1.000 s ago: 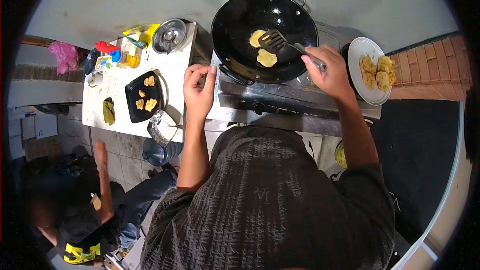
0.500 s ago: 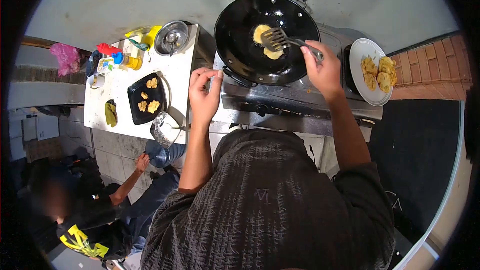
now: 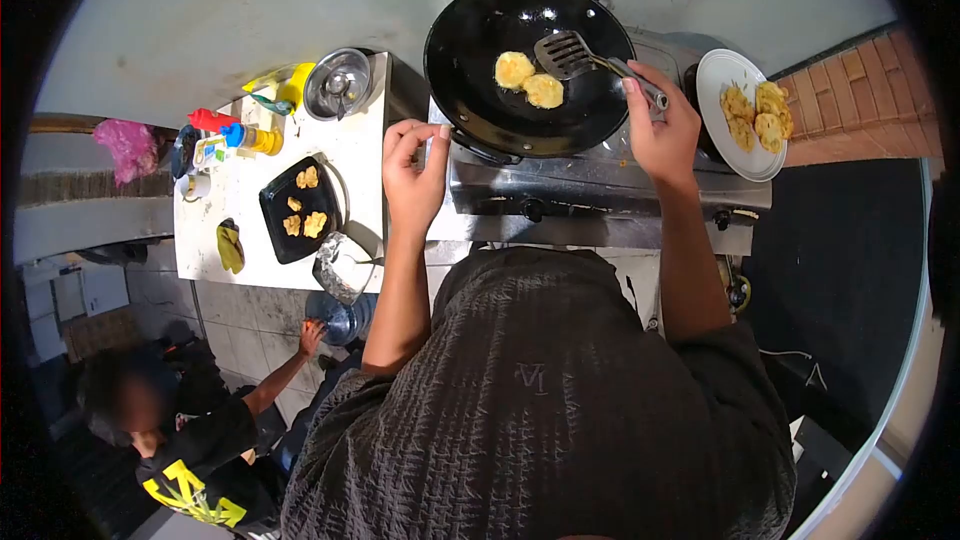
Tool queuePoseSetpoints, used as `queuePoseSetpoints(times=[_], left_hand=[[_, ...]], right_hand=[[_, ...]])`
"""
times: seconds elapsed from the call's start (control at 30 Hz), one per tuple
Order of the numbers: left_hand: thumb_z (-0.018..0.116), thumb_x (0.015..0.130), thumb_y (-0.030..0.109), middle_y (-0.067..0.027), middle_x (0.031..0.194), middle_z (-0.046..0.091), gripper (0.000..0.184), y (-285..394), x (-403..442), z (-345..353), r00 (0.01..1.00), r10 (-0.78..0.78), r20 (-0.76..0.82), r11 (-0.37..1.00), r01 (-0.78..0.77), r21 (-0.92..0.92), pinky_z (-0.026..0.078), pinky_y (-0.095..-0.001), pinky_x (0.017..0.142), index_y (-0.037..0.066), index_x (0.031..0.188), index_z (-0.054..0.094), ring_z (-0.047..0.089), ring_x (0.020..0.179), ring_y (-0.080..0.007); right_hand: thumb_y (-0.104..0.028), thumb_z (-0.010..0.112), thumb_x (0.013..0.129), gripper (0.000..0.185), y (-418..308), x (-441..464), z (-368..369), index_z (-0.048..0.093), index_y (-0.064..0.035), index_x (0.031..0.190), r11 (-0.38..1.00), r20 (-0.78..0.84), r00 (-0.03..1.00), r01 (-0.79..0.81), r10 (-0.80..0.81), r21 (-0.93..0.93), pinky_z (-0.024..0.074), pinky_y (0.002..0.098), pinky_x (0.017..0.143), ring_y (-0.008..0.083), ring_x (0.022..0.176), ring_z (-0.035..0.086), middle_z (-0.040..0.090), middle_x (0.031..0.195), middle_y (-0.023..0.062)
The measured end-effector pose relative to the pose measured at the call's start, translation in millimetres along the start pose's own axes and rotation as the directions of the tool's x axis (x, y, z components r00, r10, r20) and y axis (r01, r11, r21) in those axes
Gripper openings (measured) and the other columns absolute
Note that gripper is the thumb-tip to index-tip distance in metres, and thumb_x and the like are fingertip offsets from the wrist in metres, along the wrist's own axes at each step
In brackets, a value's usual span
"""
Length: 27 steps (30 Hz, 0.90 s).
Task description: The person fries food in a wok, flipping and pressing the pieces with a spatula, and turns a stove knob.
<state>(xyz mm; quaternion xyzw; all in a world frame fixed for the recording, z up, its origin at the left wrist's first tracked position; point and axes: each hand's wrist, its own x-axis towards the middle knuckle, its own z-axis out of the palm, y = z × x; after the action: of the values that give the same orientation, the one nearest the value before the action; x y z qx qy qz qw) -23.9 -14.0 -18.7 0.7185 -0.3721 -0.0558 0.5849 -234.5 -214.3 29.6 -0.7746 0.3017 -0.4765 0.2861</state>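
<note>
My right hand (image 3: pixel 662 125) grips the handle of a slotted spatula (image 3: pixel 567 55), whose head is over the black wok (image 3: pixel 480 30) on the stove. Two pale yellow fried pieces (image 3: pixel 543 91) lie side by side in the wok, just below and left of the spatula head. My left hand (image 3: pixel 415 165) is raised at the wok's lower left, near its side handle, with curled fingers and thumb near each other; whether anything small is between them is hidden. Right of the wok, a white plate (image 3: pixel 712 90) holds several golden fried pieces (image 3: pixel 769 127).
A white table (image 3: pixel 215 230) at left bears a black tray (image 3: pixel 285 200) with fried pieces, a metal bowl (image 3: pixel 338 83), bottles (image 3: pixel 252 139) and a floured dish (image 3: pixel 345 267). Below it, another person (image 3: pixel 190 430) sits with a hand at a blue water jug (image 3: pixel 345 318).
The spatula has lifted off the lower piece and moved up and right, leaving both pieces in full view. The other person's hand has moved to the water jug.
</note>
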Motion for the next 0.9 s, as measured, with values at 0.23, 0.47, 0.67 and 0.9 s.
queuePoseSetpoints(times=[0.23,0.47,0.67,0.9], left_hand=[[0.073,0.086,0.011,-0.0074,0.095,0.058,0.012,-2,12,-2,0.998,-0.047,0.03,0.995,0.049,-0.086,0.044,-0.0258,0.072,0.0,0.089,0.069,0.056,0.085,-0.0163],[0.073,0.086,0.01,-0.0076,0.094,0.058,0.011,-5,15,-7,0.994,-0.015,0.104,0.99,0.029,-0.137,0.044,-0.0256,0.072,0.0,0.088,0.069,0.056,0.086,-0.016],[0.073,0.084,0.008,-0.0093,0.092,0.059,0.01,-8,21,-15,0.983,0.01,0.182,0.994,0.01,-0.109,0.045,-0.0291,0.079,-0.001,0.088,0.069,0.057,0.087,-0.0201],[0.073,0.084,0.009,-0.0102,0.093,0.06,0.011,-18,26,-21,0.972,0.05,0.229,0.994,-0.026,-0.107,0.045,-0.0308,0.08,0.0,0.088,0.069,0.058,0.088,-0.0225]], right_hand=[[-0.011,0.069,0.089,0.018,-19,-18,10,0.069,-0.0031,0.106,0.989,-0.02,0.992,-0.125,0.127,0.074,0.0508,0.0228,0.06,0.0125,0.079,0.066,0.071,0.097,0.0122],[-0.011,0.069,0.088,0.018,-28,-32,31,0.07,-0.0037,0.104,0.976,-0.015,0.976,-0.216,0.216,-0.037,0.0516,0.0248,0.061,0.0153,0.079,0.069,0.071,0.093,0.0126],[-0.008,0.07,0.086,0.019,-29,-32,39,0.07,-0.0042,0.104,0.98,-0.126,0.992,-0.01,-0.015,-0.197,0.0527,0.0291,0.071,0.0242,0.084,0.069,0.071,0.093,0.0129],[0.002,0.07,0.083,0.019,-46,-48,26,0.068,-0.0019,0.102,0.953,-0.091,0.992,0.055,-0.085,-0.299,0.0519,0.0296,0.077,0.0255,0.087,0.068,0.063,0.085,0.0103]])
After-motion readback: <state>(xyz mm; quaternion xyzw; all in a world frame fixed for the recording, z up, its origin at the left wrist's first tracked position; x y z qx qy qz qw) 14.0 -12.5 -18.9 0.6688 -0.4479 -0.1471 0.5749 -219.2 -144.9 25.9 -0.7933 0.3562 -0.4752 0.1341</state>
